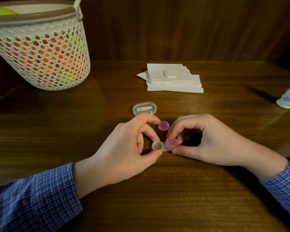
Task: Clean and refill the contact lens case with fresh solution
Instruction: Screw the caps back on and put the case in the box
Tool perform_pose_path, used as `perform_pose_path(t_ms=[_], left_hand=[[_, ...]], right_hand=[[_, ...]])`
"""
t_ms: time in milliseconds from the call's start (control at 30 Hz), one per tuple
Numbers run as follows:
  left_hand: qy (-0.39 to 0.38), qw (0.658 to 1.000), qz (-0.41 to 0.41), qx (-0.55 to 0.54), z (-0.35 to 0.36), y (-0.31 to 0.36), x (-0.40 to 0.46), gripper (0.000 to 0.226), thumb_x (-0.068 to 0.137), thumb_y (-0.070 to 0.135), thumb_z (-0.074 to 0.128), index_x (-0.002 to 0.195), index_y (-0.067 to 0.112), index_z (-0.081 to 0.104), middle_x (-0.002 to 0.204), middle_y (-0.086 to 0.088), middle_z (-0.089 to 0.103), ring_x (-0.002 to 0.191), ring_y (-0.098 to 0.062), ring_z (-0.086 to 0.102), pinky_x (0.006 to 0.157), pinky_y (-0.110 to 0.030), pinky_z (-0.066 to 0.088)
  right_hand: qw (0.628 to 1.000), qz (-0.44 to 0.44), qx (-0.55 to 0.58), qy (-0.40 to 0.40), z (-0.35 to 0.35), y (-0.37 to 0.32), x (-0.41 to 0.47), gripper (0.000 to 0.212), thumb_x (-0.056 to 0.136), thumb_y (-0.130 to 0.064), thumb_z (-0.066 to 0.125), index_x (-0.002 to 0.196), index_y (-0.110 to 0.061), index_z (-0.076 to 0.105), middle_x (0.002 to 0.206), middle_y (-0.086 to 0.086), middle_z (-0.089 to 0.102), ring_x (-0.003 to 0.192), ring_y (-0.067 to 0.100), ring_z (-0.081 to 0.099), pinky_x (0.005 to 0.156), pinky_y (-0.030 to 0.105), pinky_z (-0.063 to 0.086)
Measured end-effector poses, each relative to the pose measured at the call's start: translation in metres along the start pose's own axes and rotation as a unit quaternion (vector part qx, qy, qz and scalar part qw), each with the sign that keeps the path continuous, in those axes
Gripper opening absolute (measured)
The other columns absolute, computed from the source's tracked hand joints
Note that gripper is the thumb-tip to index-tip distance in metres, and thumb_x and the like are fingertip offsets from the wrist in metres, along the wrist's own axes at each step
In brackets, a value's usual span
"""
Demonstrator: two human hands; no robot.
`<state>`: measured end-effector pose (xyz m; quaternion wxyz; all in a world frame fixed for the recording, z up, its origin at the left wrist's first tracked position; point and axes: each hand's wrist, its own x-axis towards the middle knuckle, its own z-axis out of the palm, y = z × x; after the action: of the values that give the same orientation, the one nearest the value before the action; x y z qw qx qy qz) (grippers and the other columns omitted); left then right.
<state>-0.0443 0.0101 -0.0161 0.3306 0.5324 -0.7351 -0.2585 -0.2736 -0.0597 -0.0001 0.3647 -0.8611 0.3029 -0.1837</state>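
A clear two-well contact lens case (159,146) rests on the wooden table between my hands. Its left well is uncovered. My left hand (124,151) pinches that left end between thumb and fingers. A pink cap (172,143) sits on the right well, and my right hand (206,139) grips this cap with thumb and fingertips. A second pink cap (163,125) lies loose on the table just behind the case. The solution bottle (289,96), white with a blue label, lies at the right edge of view.
A clear oval box (144,108) holding a small white tool lies behind my left hand. A stack of white tissues (174,79) with a small white object on top sits farther back. A white mesh basket (38,47) stands at the back left.
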Motion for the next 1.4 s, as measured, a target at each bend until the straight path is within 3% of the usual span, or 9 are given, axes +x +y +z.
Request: perform_pose_path(t_ms=[833, 1200, 1400], left_hand=[[-0.003, 1.0, -0.003, -0.006, -0.001, -0.0005, 0.0008, 0.06, 0.084, 0.024, 0.085, 0.136, 0.026, 0.055, 0.1, 0.022, 0.074, 0.052, -0.011, 0.064, 0.051, -0.01, 0.048], [-0.004, 1.0, -0.006, -0.005, -0.0013, -0.0004, 0.0007, 0.058, 0.084, 0.024, 0.085, 0.135, 0.025, 0.057, 0.1, 0.023, 0.074, 0.053, -0.012, 0.065, 0.051, -0.01, 0.048], [-0.005, 1.0, -0.008, -0.007, -0.001, -0.0003, 0.0003, 0.058, 0.083, 0.024, 0.085, 0.133, 0.029, 0.056, 0.101, 0.025, 0.073, 0.051, -0.011, 0.064, 0.05, -0.01, 0.048]], right_hand=[[1.0, -0.027, -0.007, -0.004, 0.0017, -0.0004, -0.0001, 0.015, 0.084, -0.015, 0.083, 0.096, -0.025, 0.081, 0.101, -0.01, 0.076, 0.091, 0.019, 0.072, 0.079, 0.031, 0.061], [0.999, -0.032, -0.031, 0.028, 0.0068, -0.0017, 0.0005, 0.012, 0.078, -0.027, 0.088, 0.086, -0.028, 0.079, 0.093, -0.01, 0.074, 0.087, 0.017, 0.071, 0.073, 0.033, 0.06], [0.998, -0.049, -0.029, 0.022, 0.006, -0.0014, -0.0014, 0.009, 0.081, -0.018, 0.085, 0.087, -0.023, 0.08, 0.101, -0.012, 0.077, 0.091, 0.013, 0.075, 0.08, 0.029, 0.061]])
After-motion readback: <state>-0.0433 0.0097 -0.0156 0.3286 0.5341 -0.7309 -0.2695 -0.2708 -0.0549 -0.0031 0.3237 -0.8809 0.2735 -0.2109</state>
